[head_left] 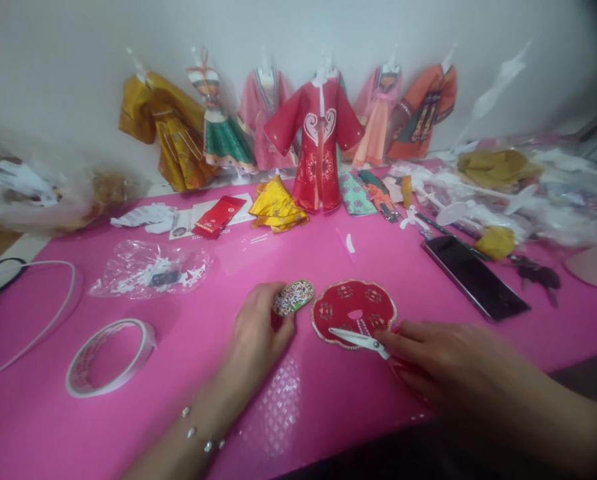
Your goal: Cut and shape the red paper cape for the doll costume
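My left hand pinches a small oval item between thumb and fingers; it has a speckled, many-coloured top and a green edge, and I cannot make out its kind. On the pink table to its right lies a red scalloped doll collar with gold motifs, a light trimmed border and a pink opening in the middle. My right hand is closed on a pair of scissors, whose pale blades point left over the collar's lower edge. The scissors' reddish handles are mostly hidden by my fingers.
Doll stands in small robes line the wall, a red robe foremost. A phone and keys lie right, beside plastic-wrapped pieces. Left are a tape roll, a clear bag and a white cable. Yellow cloth lies behind.
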The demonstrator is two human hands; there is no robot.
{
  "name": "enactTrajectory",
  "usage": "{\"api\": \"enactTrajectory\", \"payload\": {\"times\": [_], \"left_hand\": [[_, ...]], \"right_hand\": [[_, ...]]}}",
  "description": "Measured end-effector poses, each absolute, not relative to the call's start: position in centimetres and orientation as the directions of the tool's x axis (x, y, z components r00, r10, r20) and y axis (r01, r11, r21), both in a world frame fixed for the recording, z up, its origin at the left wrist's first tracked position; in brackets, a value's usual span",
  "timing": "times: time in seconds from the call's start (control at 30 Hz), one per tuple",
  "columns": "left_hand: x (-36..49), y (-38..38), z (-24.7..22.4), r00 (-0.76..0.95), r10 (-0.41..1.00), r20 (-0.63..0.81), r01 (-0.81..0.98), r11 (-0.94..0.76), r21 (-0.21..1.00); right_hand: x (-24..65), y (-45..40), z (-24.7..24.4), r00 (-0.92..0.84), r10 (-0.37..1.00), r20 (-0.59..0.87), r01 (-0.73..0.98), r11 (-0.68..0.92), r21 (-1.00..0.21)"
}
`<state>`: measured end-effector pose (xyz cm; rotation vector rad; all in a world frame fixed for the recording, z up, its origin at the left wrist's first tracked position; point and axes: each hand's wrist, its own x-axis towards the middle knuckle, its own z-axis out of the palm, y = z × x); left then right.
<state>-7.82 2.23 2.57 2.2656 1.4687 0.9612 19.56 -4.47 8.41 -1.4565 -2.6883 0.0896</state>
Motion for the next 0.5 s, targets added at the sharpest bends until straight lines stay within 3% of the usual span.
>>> {"api": "enactTrajectory", "payload": {"times": [0.33, 0.5], "left_hand": [[-8.07, 2.15, 2.89, 0.311, 0.898, 0.312, 0.784, -0.428, 0.450], [-7.75, 1.95, 3.24, 0.430, 0.816, 0.386, 0.662, -0.575, 0.480]], "right_hand": [[19.38, -4.70, 8.12, -0.582, 0.804, -0.120, 0.811, 0.566, -0.146], [19.38, -4.82, 7.74, -0.589, 0.805, -0.067, 0.807, 0.580, -0.111]]}}
